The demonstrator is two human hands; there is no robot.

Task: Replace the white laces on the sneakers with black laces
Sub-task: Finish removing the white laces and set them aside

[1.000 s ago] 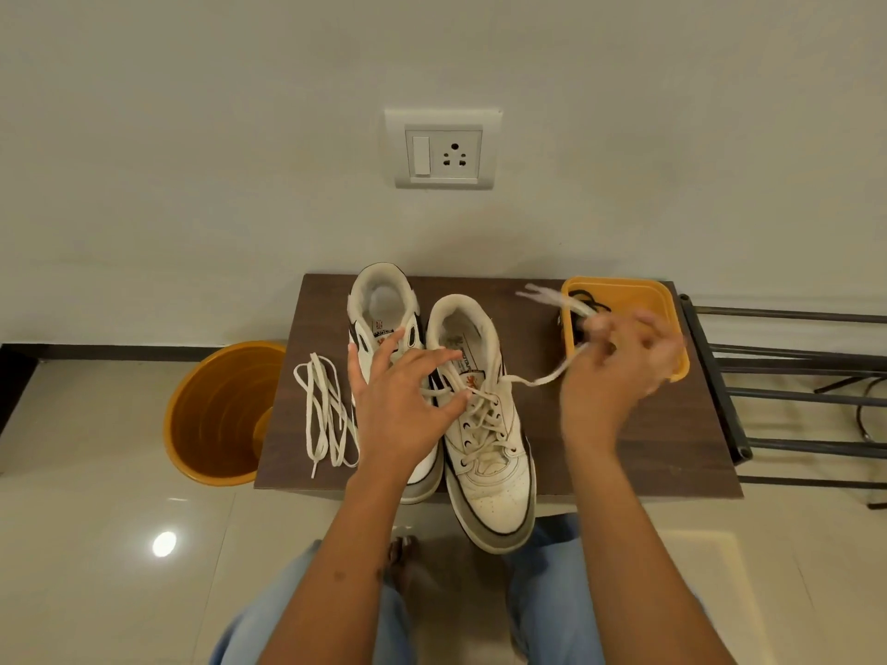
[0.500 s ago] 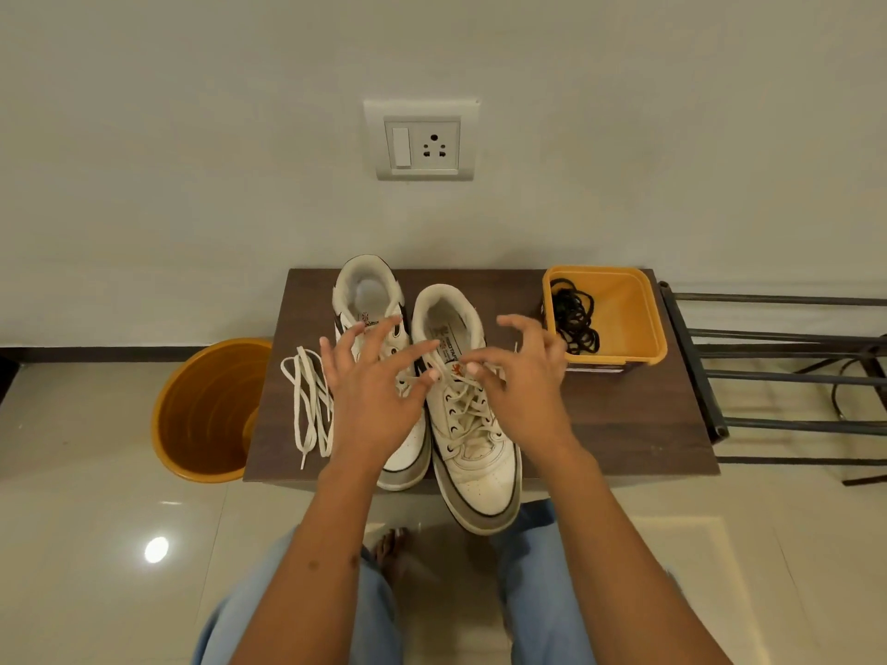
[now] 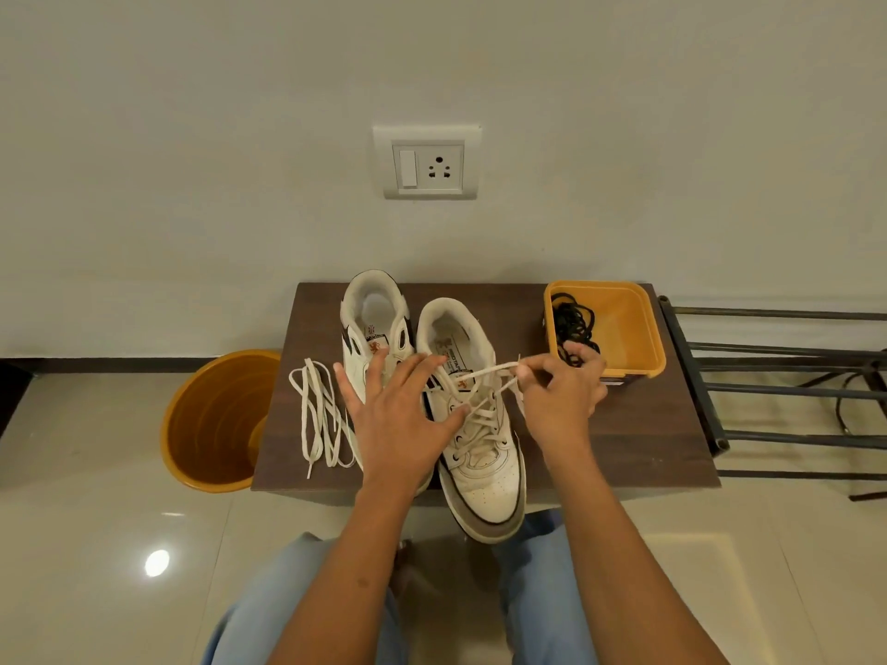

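Under the spread left hand (image 3: 401,415) sit 2 white sneakers (image 3: 473,415), its straight fingers resting on them. Just right, the right hand (image 3: 559,393) pinches a white lace (image 3: 487,371) threaded in the nearer sneaker. Beyond that hand, black laces (image 3: 571,324) lie in an orange tub (image 3: 633,328).

Two bare forearms, no sleeves in view, no watch, rings or bands. Left hand (image 3: 401,415) and right hand (image 3: 561,398) bare, no gloves. Small dark mark on left forearm. Light blue trousers (image 3: 249,611) over both legs, loose fabric with soft folds. Bare foot glimpsed between the knees, dim, detail unclear.
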